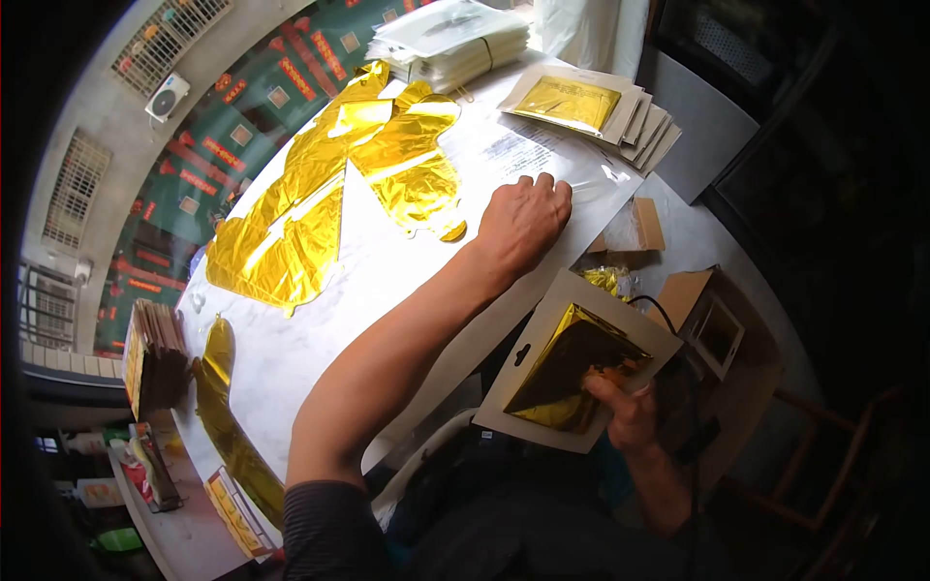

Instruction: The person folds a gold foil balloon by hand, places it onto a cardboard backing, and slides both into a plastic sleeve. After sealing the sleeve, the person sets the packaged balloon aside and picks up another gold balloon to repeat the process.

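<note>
My right hand [632,414] grips a cardboard-backed card [499,412] by its lower right edge, thumb on top. A folded gold foil balloon [562,373] lies flat on the card, which has a hanging slot at its left side. My left hand [528,225] rests at the table's right side with its fingers curled downward, beside a clear plastic sheet [605,184] and a printed paper [518,155]. The fingertips are hidden, so whatever they hold cannot be made out. Unfolded gold foil balloons [281,242] lie spread left of my left hand.
Carded gold foil packs [567,102] are stacked at the back right, beside a banded stack of clear packets [450,44]. A long gold foil piece [221,387] and a stack of cards [153,358] sit at left. An open cardboard box [688,295] stands at right.
</note>
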The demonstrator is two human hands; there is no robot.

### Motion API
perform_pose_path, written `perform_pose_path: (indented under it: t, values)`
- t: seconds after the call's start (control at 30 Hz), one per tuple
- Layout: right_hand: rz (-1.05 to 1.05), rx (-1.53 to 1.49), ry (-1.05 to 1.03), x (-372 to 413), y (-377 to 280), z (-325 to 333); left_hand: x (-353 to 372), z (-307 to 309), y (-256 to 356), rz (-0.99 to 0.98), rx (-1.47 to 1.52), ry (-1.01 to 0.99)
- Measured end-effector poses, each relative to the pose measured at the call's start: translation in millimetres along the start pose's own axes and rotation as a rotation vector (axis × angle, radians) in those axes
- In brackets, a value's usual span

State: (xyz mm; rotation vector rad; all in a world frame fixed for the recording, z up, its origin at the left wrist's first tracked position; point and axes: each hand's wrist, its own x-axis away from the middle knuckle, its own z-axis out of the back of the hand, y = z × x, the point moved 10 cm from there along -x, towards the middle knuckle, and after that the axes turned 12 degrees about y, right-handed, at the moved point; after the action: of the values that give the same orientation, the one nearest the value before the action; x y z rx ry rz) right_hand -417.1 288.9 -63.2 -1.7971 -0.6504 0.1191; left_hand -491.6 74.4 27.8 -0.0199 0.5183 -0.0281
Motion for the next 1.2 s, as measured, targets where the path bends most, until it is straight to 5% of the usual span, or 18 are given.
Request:
perform_pose_path:
  t: [0.13, 0.43, 0.77, 1.07, 1.2]
  values:
    - [-0.014, -0.008, -0.007, 3, 6, 4, -7, 0, 8, -0.015, -0.038, 0.112]
    - [-0.061, -0.023, -0.007, 7, 18, 7, -5, -15, 12, 0.011, -0.064, -0.068]
    - [-0.049, -0.083, 0.016, 7, 17, 2, -4, -2, 10, -0.016, 0.026, 0.029]
    - [-0.075, -0.072, 0.029, 7, 21, 3, -12, -22, 13, 0.048, -0.078, -0.224]
    - [-0.094, -0.046, 0.046, 6, 31, 9, -9, -16, 16, 0.023, -0.065, -0.101]
